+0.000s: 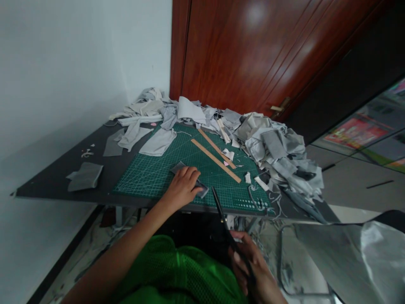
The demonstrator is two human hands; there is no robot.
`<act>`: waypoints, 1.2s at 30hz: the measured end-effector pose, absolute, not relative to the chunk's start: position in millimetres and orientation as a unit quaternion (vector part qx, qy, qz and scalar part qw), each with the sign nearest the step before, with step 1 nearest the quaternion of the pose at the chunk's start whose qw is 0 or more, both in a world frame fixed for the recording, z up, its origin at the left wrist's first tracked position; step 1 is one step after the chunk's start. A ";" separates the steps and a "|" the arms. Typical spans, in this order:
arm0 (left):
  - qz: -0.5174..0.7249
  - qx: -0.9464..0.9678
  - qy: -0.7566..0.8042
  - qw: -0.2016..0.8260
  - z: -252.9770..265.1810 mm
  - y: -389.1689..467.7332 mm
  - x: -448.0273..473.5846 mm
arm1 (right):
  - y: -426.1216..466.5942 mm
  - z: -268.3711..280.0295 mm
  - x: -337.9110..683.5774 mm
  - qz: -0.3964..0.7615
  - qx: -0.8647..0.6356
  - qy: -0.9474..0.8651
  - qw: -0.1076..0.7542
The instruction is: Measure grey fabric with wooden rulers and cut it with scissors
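My left hand (184,185) presses on a grey fabric strip (202,189) that lies on the green cutting mat (152,173). Its fingers are closed over the strip, whose ends stick out on either side of the hand. In my right hand (249,261) is a pair of black scissors (221,213), held in front of the table's near edge. The blades point up toward the mat and look closed, with the tip close to the strip's right end but apart from it.
Two wooden rulers (215,159) lie on the mat. Behind and to the right spreads a heap of grey and white fabric scraps (275,143). Cut pieces (85,176) rest on the table's left side. A chair (329,249) with silvery fabric stands at right, and a wooden door (253,55) behind.
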State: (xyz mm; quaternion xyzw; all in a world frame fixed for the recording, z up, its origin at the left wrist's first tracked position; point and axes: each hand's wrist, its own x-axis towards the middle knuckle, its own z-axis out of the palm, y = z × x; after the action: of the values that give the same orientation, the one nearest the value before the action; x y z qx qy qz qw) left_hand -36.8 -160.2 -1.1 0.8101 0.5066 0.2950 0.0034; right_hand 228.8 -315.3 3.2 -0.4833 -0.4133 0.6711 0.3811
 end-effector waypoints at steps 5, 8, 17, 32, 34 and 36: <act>0.239 0.836 0.494 0.015 -0.5 -157.2 -39.7 | -302.5 -3.4 221.5 0.674 -0.506 -0.391 0.369; 0.247 0.839 0.484 0.032 -2.5 -155.1 -41.0 | -288.6 -5.1 233.4 0.614 -0.550 -0.445 0.350; 0.230 0.801 0.552 -0.013 -3.0 -158.4 -36.7 | -210.5 13.7 257.7 0.145 -0.597 -0.772 0.164; 0.243 0.780 0.576 0.017 -5.0 -156.7 -37.8 | -238.0 16.3 179.1 0.361 -0.335 -0.848 0.195; 0.244 0.781 0.575 0.018 -5.6 -157.1 -37.7 | -255.6 -7.5 151.5 0.546 -0.184 -0.814 0.076; 0.240 0.781 0.576 0.015 -5.3 -158.0 -37.9 | -251.6 -36.4 126.1 0.595 -0.202 -0.775 0.061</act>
State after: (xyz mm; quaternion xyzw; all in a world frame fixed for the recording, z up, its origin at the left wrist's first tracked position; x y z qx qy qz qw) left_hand -37.9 -158.0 -5.3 0.7812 0.5760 0.2404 0.0149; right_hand 126.1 -251.6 -36.4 -0.2017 -0.7754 0.5952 0.0614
